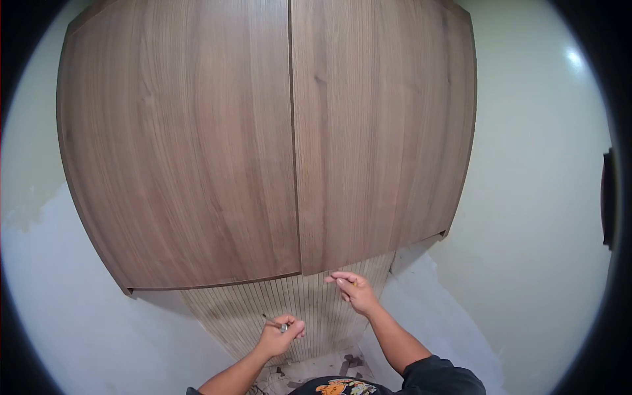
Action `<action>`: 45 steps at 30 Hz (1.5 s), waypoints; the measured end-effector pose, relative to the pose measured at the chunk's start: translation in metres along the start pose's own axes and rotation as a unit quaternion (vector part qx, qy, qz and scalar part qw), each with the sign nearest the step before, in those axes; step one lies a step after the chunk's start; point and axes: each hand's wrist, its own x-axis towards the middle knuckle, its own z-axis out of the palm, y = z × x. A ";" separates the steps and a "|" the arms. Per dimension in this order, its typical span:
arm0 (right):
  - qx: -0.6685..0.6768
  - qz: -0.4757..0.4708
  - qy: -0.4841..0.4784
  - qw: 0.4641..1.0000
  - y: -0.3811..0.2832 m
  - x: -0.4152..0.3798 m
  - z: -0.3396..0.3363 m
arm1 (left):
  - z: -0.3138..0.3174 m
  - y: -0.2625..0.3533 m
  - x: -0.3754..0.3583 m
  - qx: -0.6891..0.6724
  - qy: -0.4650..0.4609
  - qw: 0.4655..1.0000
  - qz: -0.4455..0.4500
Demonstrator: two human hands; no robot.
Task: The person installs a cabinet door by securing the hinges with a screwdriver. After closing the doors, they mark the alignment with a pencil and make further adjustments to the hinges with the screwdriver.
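A wall cabinet with two wood-grain doors fills most of the view, both doors shut. Below it a ribbed, slatted panel covers the wall. My left hand is closed around a small thin tool with a metal tip, held against the lower part of the panel. My right hand presses its fingers on the panel just under the cabinet's bottom edge; something thin may be pinched in its fingers, too small to tell.
Pale walls stand on both sides, with a rough white patched area at the lower left. A dark fitting sits on the right wall. Debris lies on the surface below the panel.
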 end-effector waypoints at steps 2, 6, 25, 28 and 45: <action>-0.023 0.014 0.022 0.999 -0.006 -0.009 -0.011 | 0.002 -0.007 0.020 -0.020 0.016 1.000 0.008; -0.001 0.020 0.072 0.997 -0.012 -0.033 -0.045 | 0.019 -0.007 0.044 -0.129 0.075 0.988 0.045; 0.042 -0.028 0.259 0.965 -0.034 -0.115 -0.152 | 0.073 0.002 0.096 -0.418 0.066 0.893 0.151; 0.041 -0.029 0.255 0.966 -0.032 -0.116 -0.153 | 0.075 -0.006 0.091 -0.400 0.051 0.902 0.153; 0.081 -0.007 0.220 0.972 -0.021 -0.108 -0.157 | 0.079 -0.004 0.090 -0.327 0.118 0.925 0.154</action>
